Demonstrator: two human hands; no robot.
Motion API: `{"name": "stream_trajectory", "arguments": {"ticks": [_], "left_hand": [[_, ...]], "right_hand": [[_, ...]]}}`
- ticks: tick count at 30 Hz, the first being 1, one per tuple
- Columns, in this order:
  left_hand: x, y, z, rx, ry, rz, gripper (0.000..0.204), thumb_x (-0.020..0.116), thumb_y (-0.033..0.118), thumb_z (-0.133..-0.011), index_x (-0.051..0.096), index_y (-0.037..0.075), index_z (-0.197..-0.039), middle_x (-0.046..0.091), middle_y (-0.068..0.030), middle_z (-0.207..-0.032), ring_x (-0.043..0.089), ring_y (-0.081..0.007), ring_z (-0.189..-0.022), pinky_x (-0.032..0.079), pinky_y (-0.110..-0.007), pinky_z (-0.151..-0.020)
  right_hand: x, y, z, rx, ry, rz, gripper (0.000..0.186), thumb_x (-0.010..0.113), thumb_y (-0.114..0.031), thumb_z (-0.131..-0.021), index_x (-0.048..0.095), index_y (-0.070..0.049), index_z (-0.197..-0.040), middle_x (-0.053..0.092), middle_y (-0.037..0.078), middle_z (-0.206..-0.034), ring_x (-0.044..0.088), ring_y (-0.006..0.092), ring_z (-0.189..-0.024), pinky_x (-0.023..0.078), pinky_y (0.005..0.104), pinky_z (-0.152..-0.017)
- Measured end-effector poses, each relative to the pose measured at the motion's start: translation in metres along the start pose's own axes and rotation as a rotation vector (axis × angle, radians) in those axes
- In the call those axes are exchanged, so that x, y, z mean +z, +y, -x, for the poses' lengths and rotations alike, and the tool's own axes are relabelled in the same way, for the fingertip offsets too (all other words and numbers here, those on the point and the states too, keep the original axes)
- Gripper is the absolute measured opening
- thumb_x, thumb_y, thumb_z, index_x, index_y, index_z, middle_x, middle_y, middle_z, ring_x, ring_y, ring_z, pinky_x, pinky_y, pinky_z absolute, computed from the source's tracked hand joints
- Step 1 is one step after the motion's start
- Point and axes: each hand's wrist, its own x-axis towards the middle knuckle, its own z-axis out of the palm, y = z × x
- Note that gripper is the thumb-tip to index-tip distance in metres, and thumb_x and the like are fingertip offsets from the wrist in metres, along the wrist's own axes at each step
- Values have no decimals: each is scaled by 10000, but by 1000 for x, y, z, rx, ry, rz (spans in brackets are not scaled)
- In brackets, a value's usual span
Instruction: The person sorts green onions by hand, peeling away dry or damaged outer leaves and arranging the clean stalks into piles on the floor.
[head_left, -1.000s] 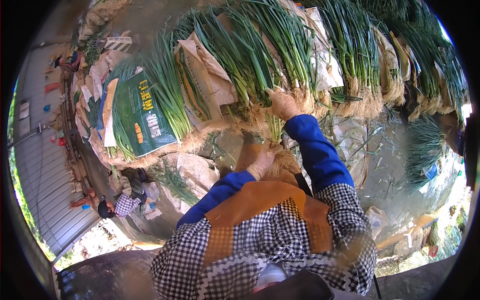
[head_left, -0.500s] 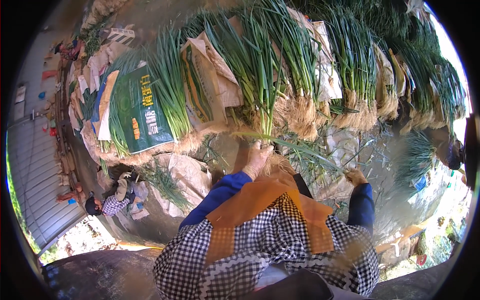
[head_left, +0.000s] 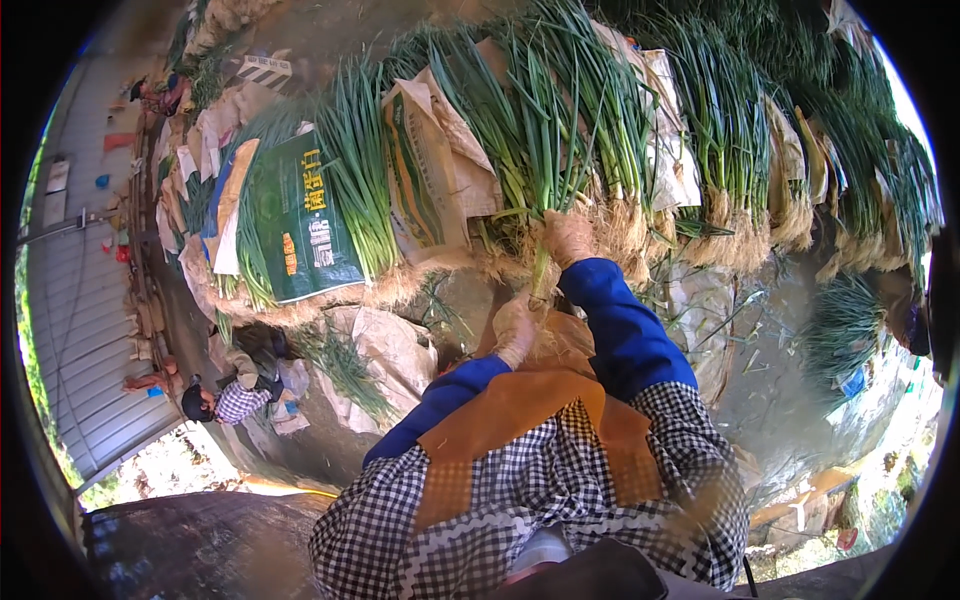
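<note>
In front of me green onions (head_left: 541, 268) stand with leaves pointing away and pale roots toward me. My left hand (head_left: 514, 328) is closed round their lower end, just above the stringy roots over my lap. Farther up, my right hand (head_left: 569, 238) is closed at the same stalks, its fingers partly hidden. Behind it lie more bunched green onions (head_left: 615, 130) with long dark leaves and tan roots. An orange-brown apron (head_left: 500, 400) covers my lap.
A green printed sack (head_left: 305, 215) and a tan sack (head_left: 420, 170) lie among the onion rows. Loose leaves (head_left: 345, 370) and a pale sheet (head_left: 390, 350) are on the floor. Another person (head_left: 235, 400) works at the left; more onions (head_left: 840, 325) lie at the right.
My right hand has swung from the right, where it held a long leaf, across to the onion stalks before me. That leaf is no longer visible in it. My left hand has dropped slightly lower.
</note>
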Motion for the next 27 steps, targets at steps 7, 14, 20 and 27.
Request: {"name": "stream_trajectory", "arguments": {"ticks": [7, 14, 20, 27], "left_hand": [[30, -46, -21, -84, -58, 704, 185, 586, 147, -771, 539, 9, -885, 539, -47, -622, 557, -155, -589, 476, -285, -579], [3, -27, -27, -358, -294, 887, 411, 612, -3, -778, 472, -29, -1163, 573, -78, -967, 578, -152, -821, 488, -258, -747], [2, -47, -18, -366, -212, 1104, 323, 595, 108, -834, 510, -7, -1125, 580, -54, -944, 569, -133, -820, 478, -241, -739], [-21, -17, -31, -354, -497, 936, 207, 556, 156, -841, 623, 14, -976, 641, -50, -888, 573, -129, -806, 433, -257, -809]], "right_hand": [[-47, -4, 124, -177, -481, -565, 255, 546, -299, -868, 560, -47, -825, 526, 63, -605, 503, 171, -542, 418, 328, -521], [-21, 289, 269, 387, -515, 57, 324, 577, -313, -824, 598, -38, -994, 643, 86, -845, 632, 228, -725, 478, 357, -611], [-18, 142, 152, 231, -127, -100, 288, 559, -336, -811, 622, -78, -921, 626, 179, -896, 605, 329, -841, 471, 417, -727], [63, 26, 80, 192, -290, -1107, 370, 532, -325, -886, 597, 13, -1023, 630, 93, -818, 564, 138, -712, 457, 270, -626]]}}
